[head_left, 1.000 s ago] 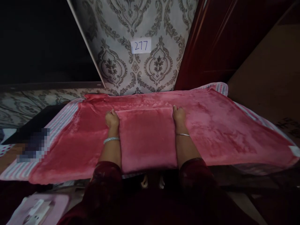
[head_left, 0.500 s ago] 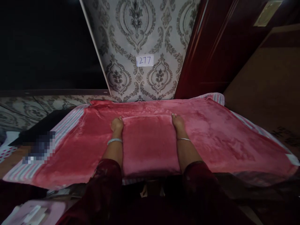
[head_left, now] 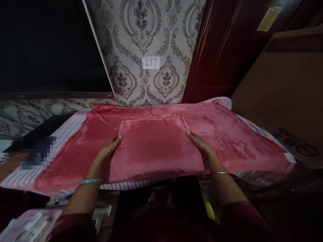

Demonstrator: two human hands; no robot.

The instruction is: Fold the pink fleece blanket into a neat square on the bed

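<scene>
A folded pink plush blanket (head_left: 151, 148) lies in front of me, its near edge close to the front of the surface. My left hand (head_left: 111, 148) is at its left side, thumb along the edge and the other fingers mostly hidden beneath or against the side. On the opposite side my right hand (head_left: 200, 143) grips in the same manner, thumb near the far right part. Both wrists wear a bracelet. Underneath, a larger pink plush cloth (head_left: 222, 134) with a striped underside is spread over the surface.
A dark screen (head_left: 50, 50) stands at the back left. Behind are patterned wallpaper with a paper label (head_left: 150, 62) reading 277 and a dark red door (head_left: 217, 50). A cardboard box (head_left: 285, 84) stands right. A pink stool (head_left: 32, 225) is low at left.
Both hands have come from the far corners of the folded blanket toward its sides, nearer to me and farther apart. The folded blanket looks wider along its near edge. The view has shifted slightly.
</scene>
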